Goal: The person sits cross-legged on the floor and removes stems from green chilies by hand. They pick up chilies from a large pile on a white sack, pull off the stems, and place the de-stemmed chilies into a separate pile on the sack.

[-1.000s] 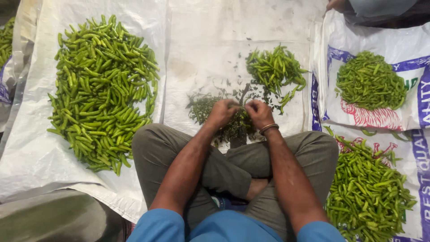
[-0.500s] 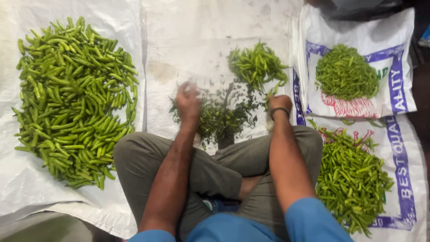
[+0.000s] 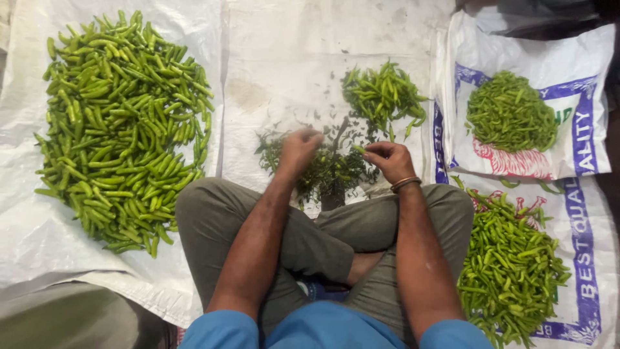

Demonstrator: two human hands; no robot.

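Green chilli (image 3: 359, 149) is sitting pinched in right hand (image 3: 387, 160); left hand (image 3: 296, 150), loosely curled, grip unclear, is hovering over stem scraps (image 3: 323, 169). Risk: stems contaminating the chilli pile (image 3: 383, 94).

Place: a floor-level produce sorting spot, perhaps at a market.
Evidence: white woven sacks (image 3: 284, 71) are covering the ground, and green chilli heaps (image 3: 123, 123) are lying sorted.

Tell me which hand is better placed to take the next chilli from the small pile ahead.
The right hand, probably: it lies just below the small chilli pile, while the left hand is over the stem heap, farther away.
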